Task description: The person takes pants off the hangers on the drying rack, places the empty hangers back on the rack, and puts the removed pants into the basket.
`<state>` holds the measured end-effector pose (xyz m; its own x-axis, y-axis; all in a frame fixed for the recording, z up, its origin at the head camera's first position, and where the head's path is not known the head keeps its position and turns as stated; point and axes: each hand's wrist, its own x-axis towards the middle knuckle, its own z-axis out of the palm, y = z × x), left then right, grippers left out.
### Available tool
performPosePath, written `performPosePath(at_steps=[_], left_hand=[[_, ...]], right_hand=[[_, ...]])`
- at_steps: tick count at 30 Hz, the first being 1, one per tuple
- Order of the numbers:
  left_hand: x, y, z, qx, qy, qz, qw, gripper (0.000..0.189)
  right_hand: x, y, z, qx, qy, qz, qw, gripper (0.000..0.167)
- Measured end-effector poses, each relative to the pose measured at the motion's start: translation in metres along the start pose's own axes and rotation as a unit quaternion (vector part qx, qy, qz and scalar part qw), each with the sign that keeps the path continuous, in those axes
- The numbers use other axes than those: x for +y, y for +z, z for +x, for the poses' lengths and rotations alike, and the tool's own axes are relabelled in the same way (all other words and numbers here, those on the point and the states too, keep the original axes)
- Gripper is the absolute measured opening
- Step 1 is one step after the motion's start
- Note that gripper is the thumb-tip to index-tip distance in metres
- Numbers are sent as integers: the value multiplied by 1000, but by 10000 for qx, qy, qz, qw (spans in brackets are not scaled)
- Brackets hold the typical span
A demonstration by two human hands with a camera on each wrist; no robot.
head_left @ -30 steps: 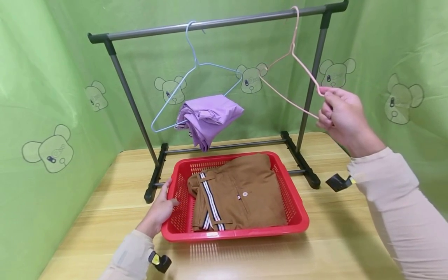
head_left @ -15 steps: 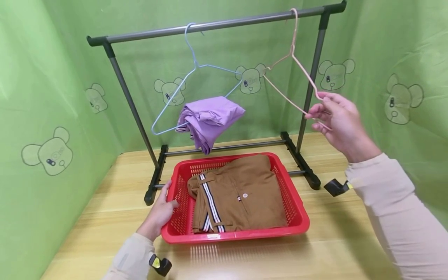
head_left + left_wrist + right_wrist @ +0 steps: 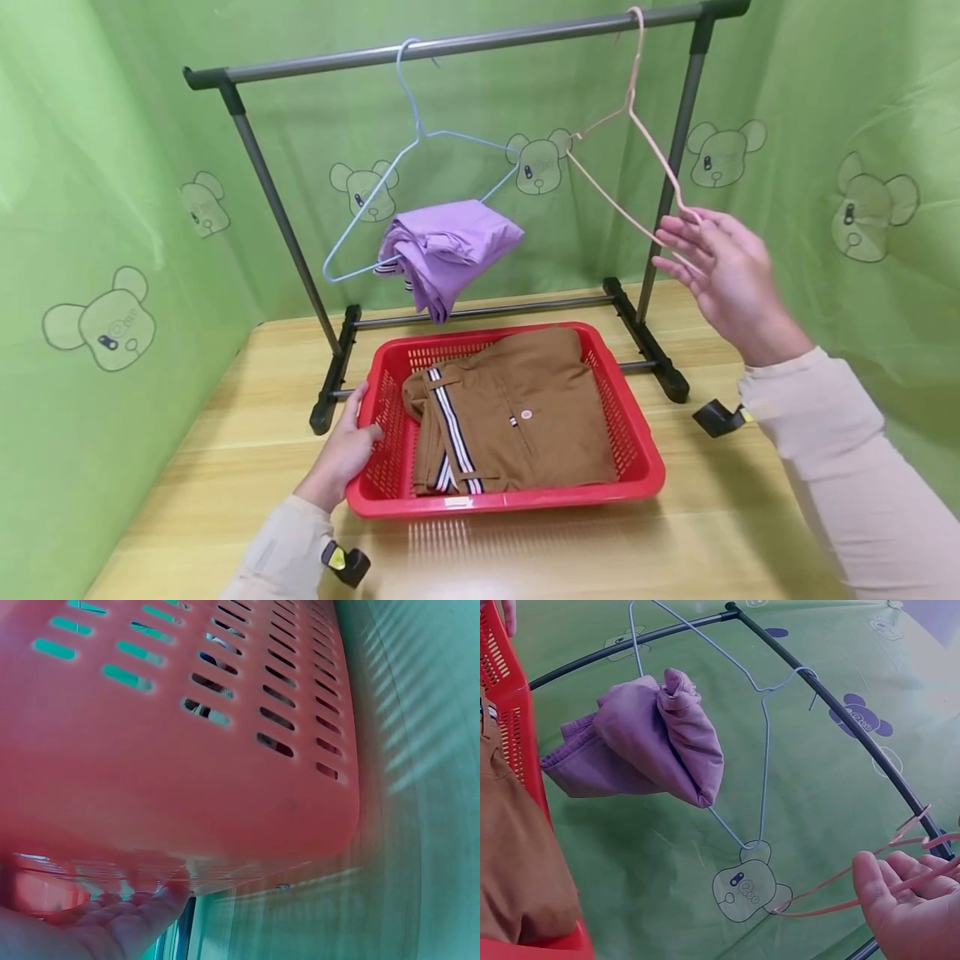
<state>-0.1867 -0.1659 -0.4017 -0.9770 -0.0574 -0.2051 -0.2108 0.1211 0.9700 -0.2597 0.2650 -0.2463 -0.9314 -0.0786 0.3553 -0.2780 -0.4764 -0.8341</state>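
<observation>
A red plastic basket stands on the wooden table, holding folded brown trousers with a striped waistband. My left hand grips the basket's left side, thumb over the rim and fingers on the outer wall. A pink wire hanger hangs by its hook from the rack's bar, at the right. My right hand is at the hanger's right corner, fingers loosely extended and touching the wire, as the right wrist view also shows. Folded purple cloth drapes over the bottom bar of a light blue hanger.
The rack's metal bar runs across the top, its black feet on the table behind the basket. Green curtains printed with bear heads enclose the back and both sides.
My right hand has loosened from a pinch on the pink hanger's corner, its fingers spreading out and the hand dropping slightly. My left hand and the basket stay in place.
</observation>
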Motion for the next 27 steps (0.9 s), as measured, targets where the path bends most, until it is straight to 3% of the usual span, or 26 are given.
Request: performPosePath(at_steps=[9,17,21,27], left_hand=[[0,-1,1,32,-31,-30,10000,78],[1,0,0,84,-20,-66,9999,79],[1,1,-1,47,9,-125,9999,80],[2,-1,-3,39,11,-87,10000,81]], right_hand=[[12,-3,-8,143,-506,371,9979,37],[29,-15,-19,1111,-1007,773,9857,33],[39,-24,-23,1392,-909,1160,9792,29],[54,-35,-31,1443,-488,1647,9745,25]])
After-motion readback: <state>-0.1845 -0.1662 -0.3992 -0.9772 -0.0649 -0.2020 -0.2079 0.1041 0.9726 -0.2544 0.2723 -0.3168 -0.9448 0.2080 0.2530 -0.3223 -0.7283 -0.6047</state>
